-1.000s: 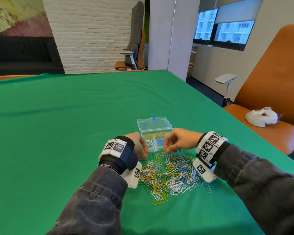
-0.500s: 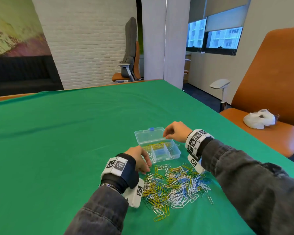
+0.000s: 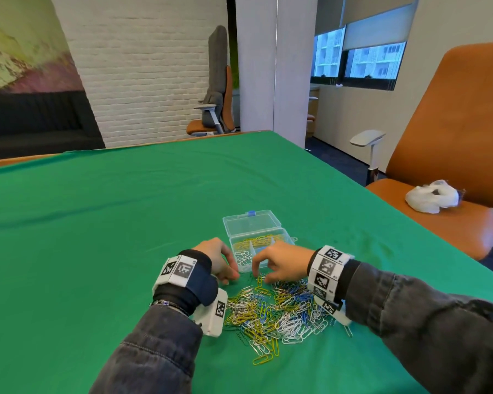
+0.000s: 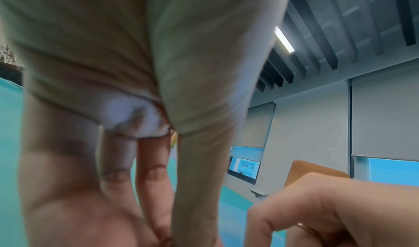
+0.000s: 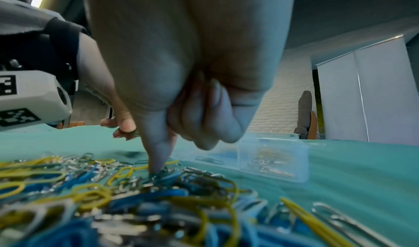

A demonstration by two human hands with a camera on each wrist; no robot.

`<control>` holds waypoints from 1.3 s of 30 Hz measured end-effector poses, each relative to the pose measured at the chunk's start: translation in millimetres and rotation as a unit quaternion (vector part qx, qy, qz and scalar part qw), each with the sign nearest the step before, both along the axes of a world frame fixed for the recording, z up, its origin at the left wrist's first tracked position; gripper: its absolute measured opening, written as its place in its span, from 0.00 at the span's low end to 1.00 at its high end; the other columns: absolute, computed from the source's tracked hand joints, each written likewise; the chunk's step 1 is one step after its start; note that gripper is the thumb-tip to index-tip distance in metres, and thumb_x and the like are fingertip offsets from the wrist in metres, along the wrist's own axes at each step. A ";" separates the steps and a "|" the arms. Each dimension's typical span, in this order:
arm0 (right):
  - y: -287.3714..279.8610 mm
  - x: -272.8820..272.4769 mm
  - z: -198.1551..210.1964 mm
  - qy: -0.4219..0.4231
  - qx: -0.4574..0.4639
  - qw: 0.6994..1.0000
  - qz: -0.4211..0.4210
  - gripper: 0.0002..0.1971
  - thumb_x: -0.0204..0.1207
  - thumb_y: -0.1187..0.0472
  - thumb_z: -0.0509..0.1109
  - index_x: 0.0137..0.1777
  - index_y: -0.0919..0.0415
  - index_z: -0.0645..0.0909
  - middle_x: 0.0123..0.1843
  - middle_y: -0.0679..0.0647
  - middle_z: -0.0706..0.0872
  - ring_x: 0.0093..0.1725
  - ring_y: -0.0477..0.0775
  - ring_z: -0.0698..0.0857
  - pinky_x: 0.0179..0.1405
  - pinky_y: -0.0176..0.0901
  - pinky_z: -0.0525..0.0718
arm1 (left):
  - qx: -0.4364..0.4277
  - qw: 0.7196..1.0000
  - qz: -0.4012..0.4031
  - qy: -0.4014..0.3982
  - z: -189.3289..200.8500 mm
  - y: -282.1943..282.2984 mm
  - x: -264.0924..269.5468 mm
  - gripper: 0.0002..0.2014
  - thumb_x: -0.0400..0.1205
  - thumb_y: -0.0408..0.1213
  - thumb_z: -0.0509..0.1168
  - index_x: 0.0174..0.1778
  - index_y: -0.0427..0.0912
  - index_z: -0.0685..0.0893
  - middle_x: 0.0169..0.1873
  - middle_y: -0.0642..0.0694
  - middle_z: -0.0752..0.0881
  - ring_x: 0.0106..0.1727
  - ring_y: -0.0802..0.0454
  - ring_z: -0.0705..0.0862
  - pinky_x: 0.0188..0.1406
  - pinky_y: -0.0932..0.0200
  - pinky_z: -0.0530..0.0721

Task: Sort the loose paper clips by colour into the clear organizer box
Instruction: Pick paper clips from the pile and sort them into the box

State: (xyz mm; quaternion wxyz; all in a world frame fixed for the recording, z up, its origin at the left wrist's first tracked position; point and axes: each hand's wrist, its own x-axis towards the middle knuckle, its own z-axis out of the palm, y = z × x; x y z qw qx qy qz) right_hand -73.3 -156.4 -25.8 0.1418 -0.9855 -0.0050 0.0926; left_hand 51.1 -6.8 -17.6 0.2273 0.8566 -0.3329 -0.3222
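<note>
A heap of loose paper clips (image 3: 276, 311), yellow, blue, white and green, lies on the green cloth. Just behind it stands the clear organizer box (image 3: 285, 237) with its lid (image 3: 251, 223) folded back; yellow, white and blue clips sit in separate compartments. My right hand (image 3: 261, 277) reaches down at the heap's far edge. In the right wrist view its thumb and forefinger (image 5: 156, 168) pinch together on a dark green clip (image 5: 158, 175) while the other fingers stay curled. My left hand (image 3: 231, 277) hovers left of the box, fingers curled, pinching a small dark clip (image 5: 134, 134).
The green table (image 3: 125, 223) stretches far and left. An orange chair (image 3: 453, 155) with a white plastic bag (image 3: 431, 196) on its seat stands off the right edge. The box (image 5: 272, 161) sits close beside the right hand.
My right hand has come back from over the box's far side to the far edge of the heap. The left hand has stayed beside the box.
</note>
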 end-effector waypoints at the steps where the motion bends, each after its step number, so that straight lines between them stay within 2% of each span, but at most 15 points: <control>1: -0.4 1.4 -1.4 0.006 -0.003 1.000 0.004 0.10 0.77 0.59 0.73 0.57 0.55 0.83 0.26 0.44 0.70 0.25 0.34 0.67 0.29 0.31 0.67 | 0.001 1.000 0.001 0.000 -0.5 -0.3 -0.2 0.07 0.73 0.31 0.78 0.36 0.42 0.86 0.39 0.41 0.90 0.35 0.52 0.87 0.30 0.64 0.84; 5: -2.1 6.2 -3.6 0.018 -0.010 1.000 0.010 0.08 0.77 0.58 0.73 0.54 0.58 0.82 0.27 0.44 0.71 0.28 0.35 0.68 0.29 0.32 0.66 | 0.004 1.000 -0.001 0.010 -0.4 -1.6 -0.8 0.08 0.72 0.28 0.78 0.39 0.40 0.85 0.45 0.35 0.91 0.37 0.49 0.88 0.33 0.60 0.86; 10: -7.5 8.9 -6.9 0.046 0.022 0.999 0.011 0.05 0.77 0.60 0.73 0.47 0.59 0.82 0.26 0.45 0.71 0.26 0.41 0.69 0.30 0.26 0.60 | 0.010 0.999 0.013 0.029 -1.9 -0.2 -2.0 0.09 0.73 0.27 0.77 0.42 0.39 0.83 0.45 0.35 0.91 0.35 0.48 0.89 0.27 0.63 0.84; 14: -14.5 11.3 -4.1 0.047 0.057 0.997 0.013 0.05 0.76 0.58 0.74 0.43 0.53 0.79 0.29 0.44 0.72 0.28 0.42 0.69 0.30 0.34 0.67 | 0.015 1.000 0.010 0.025 1.2 1.3 -3.9 0.06 0.74 0.30 0.77 0.40 0.40 0.85 0.41 0.39 0.91 0.36 0.49 0.89 0.23 0.67 0.80; 16: -19.5 12.8 -1.3 0.041 0.060 0.997 0.017 0.07 0.77 0.58 0.73 0.41 0.49 0.77 0.35 0.43 0.78 0.34 0.41 0.75 0.36 0.33 0.72 | 0.010 0.999 0.013 0.028 2.4 1.4 -5.1 0.05 0.76 0.28 0.75 0.41 0.39 0.86 0.45 0.37 0.91 0.34 0.50 0.87 0.20 0.68 0.79; 18: -24.7 14.1 2.0 0.030 0.081 0.996 0.014 0.10 0.78 0.59 0.72 0.39 0.46 0.75 0.40 0.43 0.82 0.40 0.44 0.80 0.43 0.36 0.77 | 0.003 0.999 0.018 0.032 2.7 1.6 -6.3 0.04 0.76 0.26 0.74 0.43 0.37 0.86 0.48 0.35 0.91 0.32 0.51 0.86 0.19 0.68 0.79; 21: -31.6 17.8 6.3 0.005 0.119 0.993 -0.026 0.05 0.78 0.62 0.72 0.44 0.52 0.79 0.39 0.50 0.85 0.37 0.47 0.83 0.41 0.38 0.83 | 0.004 0.999 0.018 0.035 2.6 2.6 -7.9 0.04 0.77 0.24 0.73 0.44 0.36 0.87 0.49 0.34 0.90 0.33 0.51 0.85 0.20 0.68 0.81; 23: -39.1 23.7 8.4 -0.033 0.110 0.991 -0.063 0.04 0.77 0.61 0.73 0.50 0.56 0.82 0.39 0.51 0.86 0.35 0.44 0.83 0.37 0.31 0.81 | 0.008 0.999 0.017 0.034 1.6 2.6 -7.3 0.04 0.76 0.25 0.73 0.45 0.36 0.87 0.49 0.34 0.90 0.35 0.49 0.85 0.22 0.68 0.81; 25: -47.7 31.2 10.9 -0.081 0.091 0.988 -0.093 0.04 0.77 0.61 0.73 0.50 0.57 0.84 0.40 0.49 0.86 0.37 0.42 0.82 0.37 0.27 0.76 | 0.009 0.999 0.018 0.033 0.2 2.1 -6.8 0.04 0.76 0.26 0.74 0.45 0.37 0.88 0.47 0.36 0.91 0.37 0.49 0.86 0.22 0.68 0.81; 28: -58.6 43.6 15.5 -0.122 0.079 0.982 -0.121 0.03 0.76 0.63 0.74 0.49 0.58 0.86 0.45 0.51 0.88 0.44 0.47 0.84 0.44 0.31 0.80 | 0.006 0.999 0.022 0.032 -1.6 1.7 -6.1 0.04 0.77 0.29 0.74 0.46 0.37 0.88 0.40 0.41 0.89 0.36 0.51 0.86 0.22 0.67 0.81; 30: -63.8 50.0 15.2 -0.124 0.073 0.980 -0.134 0.04 0.76 0.64 0.73 0.49 0.59 0.87 0.48 0.53 0.89 0.48 0.51 0.86 0.52 0.39 0.84 | -0.003 0.999 0.024 0.032 -0.7 1.5 -6.1 0.04 0.77 0.30 0.74 0.45 0.36 0.88 0.35 0.43 0.89 0.35 0.51 0.86 0.23 0.67 0.81; 32: -66.0 52.2 13.7 -0.108 0.061 0.983 -0.135 0.06 0.77 0.64 0.72 0.51 0.59 0.88 0.50 0.53 0.89 0.48 0.49 0.85 0.55 0.39 0.83 | -0.015 0.999 0.017 0.031 0.8 1.6 -5.0 0.03 0.76 0.30 0.75 0.42 0.38 0.87 0.34 0.43 0.89 0.34 0.51 0.87 0.25 0.66 0.82; 35: -65.2 51.4 9.6 -0.101 0.057 0.984 -0.138 0.07 0.78 0.63 0.71 0.53 0.59 0.88 0.52 0.51 0.89 0.48 0.45 0.83 0.54 0.36 0.81 | -0.041 0.998 0.014 0.043 3.0 2.3 -2.2 0.05 0.75 0.30 0.76 0.40 0.38 0.85 0.35 0.41 0.90 0.33 0.51 0.88 0.30 0.61 0.85; 39: -56.5 42.7 11.2 -0.118 0.101 0.982 -0.112 0.05 0.78 0.59 0.72 0.51 0.58 0.87 0.51 0.52 0.90 0.43 0.40 0.83 0.45 0.26 0.77 | -0.099 0.992 0.034 0.064 4.6 0.2 0.5 0.08 0.76 0.26 0.74 0.47 0.36 0.83 0.33 0.42 0.90 0.32 0.52 0.89 0.31 0.62 0.87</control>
